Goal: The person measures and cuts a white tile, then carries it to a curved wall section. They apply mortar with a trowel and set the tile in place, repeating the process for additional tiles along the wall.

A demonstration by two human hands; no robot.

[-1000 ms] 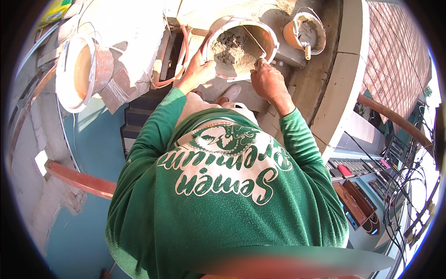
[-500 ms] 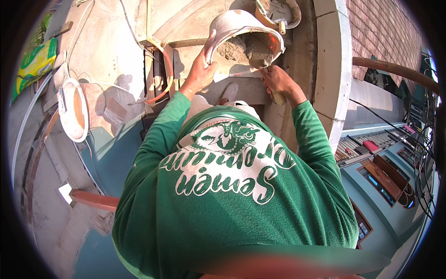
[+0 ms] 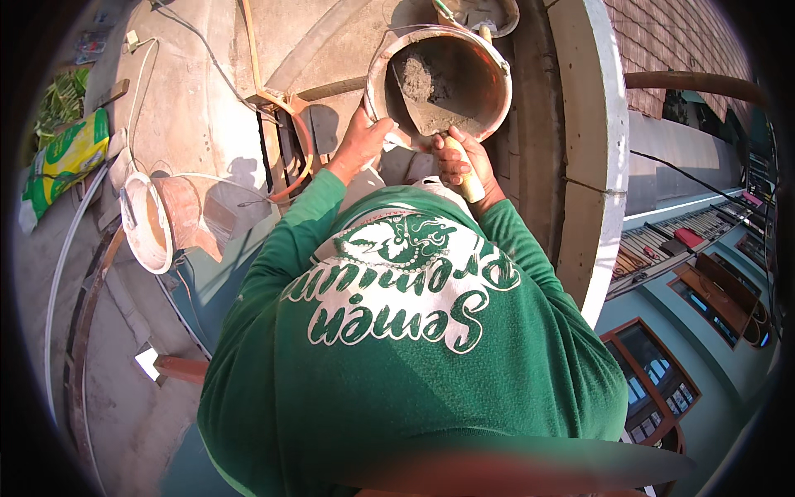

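Observation:
A pale bucket point(image 3: 493, 103) is in front of me at the top centre, its round mouth facing up toward me. Grey mortar point(image 3: 416, 79) lies in the bottom. My left hand point(image 3: 358, 142) is closed on the bucket's near left rim. In my right hand point(image 3: 476, 157), at the near rim, is a trowel point(image 3: 462, 172), gripped by its pale wooden handle. The trowel's blade reaches down into the bucket against the mortar; part of it is hard to tell from the grey mix.
Beyond the bucket sits a second container point(image 3: 500, 15) of mortar with a handled tool. An orange hose point(image 3: 305, 153) curves at left, near a tipped white-rimmed bucket point(image 3: 170, 224) and a green-yellow sack point(image 3: 70, 166). A pale ledge point(image 3: 586, 124) runs along the right, with buildings below.
The bucket has turned from tipped sideways to mouth-up. My right hand has shifted slightly left, bringing the trowel blade deeper inside. My left hand stays on the rim.

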